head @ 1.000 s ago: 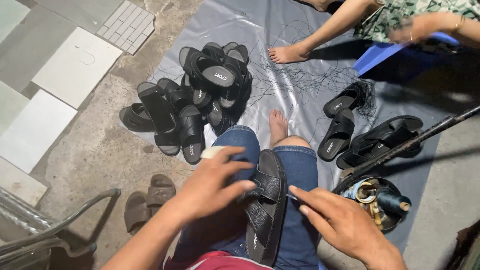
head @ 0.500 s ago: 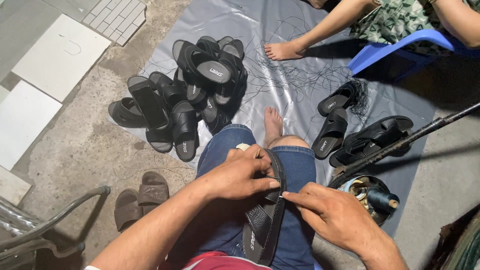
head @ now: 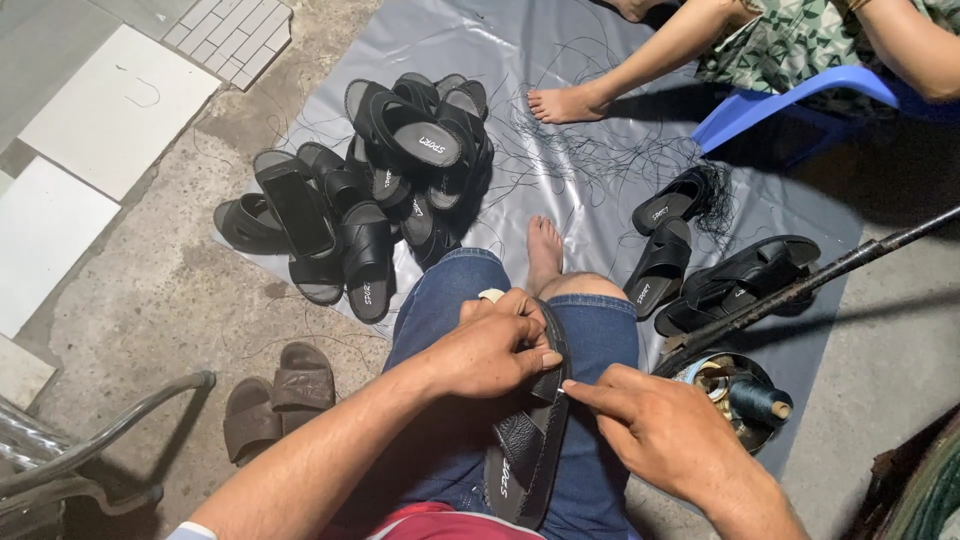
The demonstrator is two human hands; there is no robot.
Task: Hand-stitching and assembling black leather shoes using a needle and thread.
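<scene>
Lower centre of the frame: a black sandal (head: pixel 528 440) is lying on edge along the person's lap, resting on the denim shorts (head: pixel 455 300). The left hand (head: pixel 490 345) is clamped over the sandal's upper end, fingers curled round the sole rim and strap. The right hand (head: pixel 650 425) is coming in from the lower right, with thumb and forefinger pinched together at the strap edge; whether they are holding a needle or thread cannot be told. The sandal looks light, with a flexible foam-like sole and a soft strap; it is probably best gripped at the sole rim, where it seems stiffest, since the strap would likely give under the fingers. Upper centre: a pile of black sandals (head: pixel 380 190) is sitting on a grey plastic sheet (head: pixel 480 40) strewn with loose dark thread. Right of centre: more sandals (head: pixel 665 260) and a tin with thread spools (head: pixel 735 395). Lower left: brown slippers (head: pixel 275 400) on the concrete floor. Top right: another person's foot (head: pixel 565 100) beside a blue chair (head: pixel 790 95)
</scene>
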